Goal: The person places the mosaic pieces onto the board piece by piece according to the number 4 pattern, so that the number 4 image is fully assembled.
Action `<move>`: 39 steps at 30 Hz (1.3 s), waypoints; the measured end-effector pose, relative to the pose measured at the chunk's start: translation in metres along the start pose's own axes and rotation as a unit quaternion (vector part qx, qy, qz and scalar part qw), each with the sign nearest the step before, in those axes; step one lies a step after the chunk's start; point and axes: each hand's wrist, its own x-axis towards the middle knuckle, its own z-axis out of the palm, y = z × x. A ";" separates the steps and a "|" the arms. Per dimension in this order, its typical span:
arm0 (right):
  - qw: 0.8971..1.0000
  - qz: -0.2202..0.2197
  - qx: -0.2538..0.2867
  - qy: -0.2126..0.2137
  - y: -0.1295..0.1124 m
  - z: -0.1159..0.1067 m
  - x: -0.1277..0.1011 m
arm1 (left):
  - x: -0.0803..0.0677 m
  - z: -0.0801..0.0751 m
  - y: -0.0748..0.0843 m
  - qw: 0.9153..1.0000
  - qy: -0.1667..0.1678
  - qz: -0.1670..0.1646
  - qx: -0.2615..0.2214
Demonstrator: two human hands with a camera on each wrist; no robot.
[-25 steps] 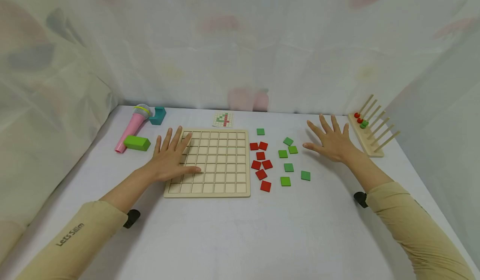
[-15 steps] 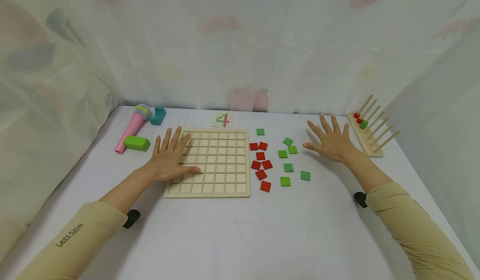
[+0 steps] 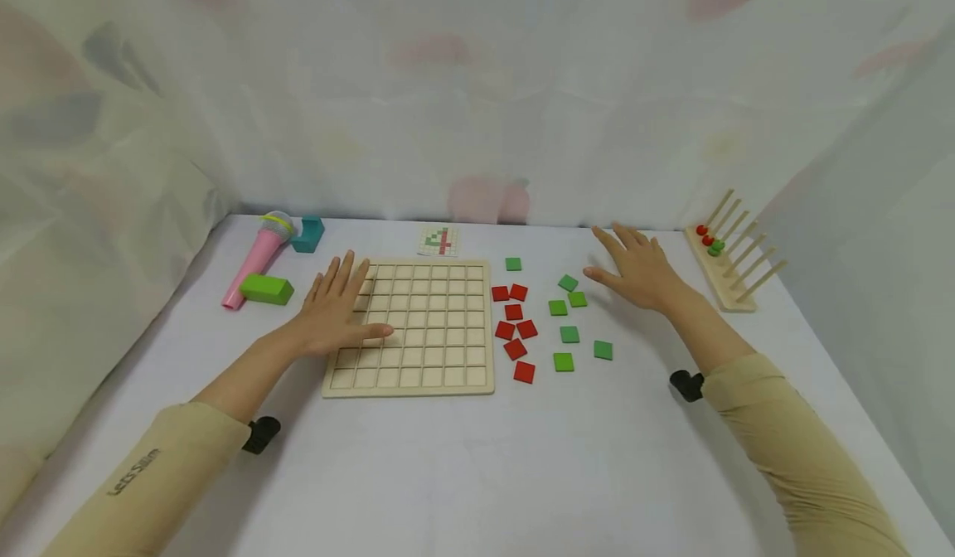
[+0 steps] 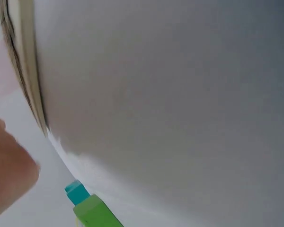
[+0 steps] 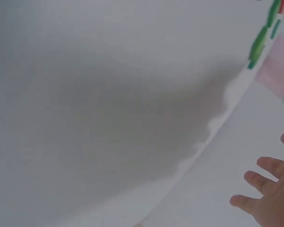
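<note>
Head view: a person's left hand (image 3: 333,315) lies flat, fingers straight and spread, on the left edge of a wooden grid board (image 3: 412,327), prob. to keep it from sliding on the white table (image 3: 462,466); every cell looks bare. The right hand (image 3: 634,273), fingers loosely spread and holding nothing, sits low over the table just right of the loose green tiles (image 3: 571,317), within easy reach of them. Red tiles (image 3: 515,325) are bunched betw. board and greens. A small pattern card (image 3: 438,240) lies just behind the board, where it can be read while working. Far left: pink toy mic (image 3: 257,257), green block (image 3: 266,289), teal piece (image 3: 307,234). Far right: peg rack (image 3: 725,260) w/ red and green beads.

Left wrist view: mostly table, tilted; palm edge (image 4: 9,175) at lower left, fingers out of frame. It shows the green block (image 4: 97,213) and teal piece (image 4: 76,192) from close by, and the board's edge (image 4: 26,66) side-on.

Right wrist view: mostly table; straight fingertips (image 5: 262,182) at lower right, green tiles (image 5: 262,40) edge-on at top. No board here.
</note>
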 end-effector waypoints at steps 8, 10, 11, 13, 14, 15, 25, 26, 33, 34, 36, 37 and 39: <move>0.996 -0.018 0.091 -0.011 -0.028 0.005 0.025 | 0.001 -0.010 -0.010 0.995 -0.038 0.027 -0.083; 0.994 -0.025 0.103 -0.018 -0.034 0.006 0.030 | 0.000 -0.011 -0.014 0.995 -0.042 0.030 -0.085; 0.994 -0.030 0.108 -0.020 -0.037 0.006 0.033 | 0.000 -0.012 -0.016 0.995 -0.042 0.031 -0.087; 0.991 -0.036 0.124 -0.026 -0.042 0.008 0.039 | -0.001 -0.012 -0.019 0.994 -0.044 0.033 -0.089; 0.990 -0.039 0.132 -0.030 -0.045 0.008 0.041 | -0.001 -0.012 -0.021 0.994 -0.046 0.037 -0.090; 0.989 -0.040 0.141 -0.035 -0.047 0.009 0.044 | -0.001 -0.012 -0.023 0.994 -0.047 0.041 -0.093; 0.980 -0.028 0.186 -0.071 -0.073 0.014 0.066 | -0.002 -0.011 -0.034 0.988 -0.073 0.064 -0.118; 0.979 -0.026 0.186 -0.075 -0.075 0.015 0.068 | -0.003 -0.011 -0.034 0.988 -0.075 0.066 -0.120; 0.975 -0.025 0.198 -0.096 -0.086 0.021 0.078 | -0.005 -0.013 -0.035 0.985 -0.087 0.066 -0.135; 0.976 -0.028 0.195 -0.097 -0.086 0.022 0.080 | -0.005 -0.013 -0.035 0.985 -0.089 0.063 -0.134; 0.977 -0.034 0.189 -0.097 -0.087 0.024 0.082 | -0.005 -0.012 -0.036 0.985 -0.091 0.061 -0.133; 0.978 -0.037 0.183 -0.096 -0.087 0.025 0.083 | -0.005 -0.012 -0.036 0.985 -0.091 0.059 -0.132; 0.979 -0.040 0.174 -0.096 -0.086 0.027 0.086 | -0.005 -0.011 -0.036 0.986 -0.092 0.057 -0.130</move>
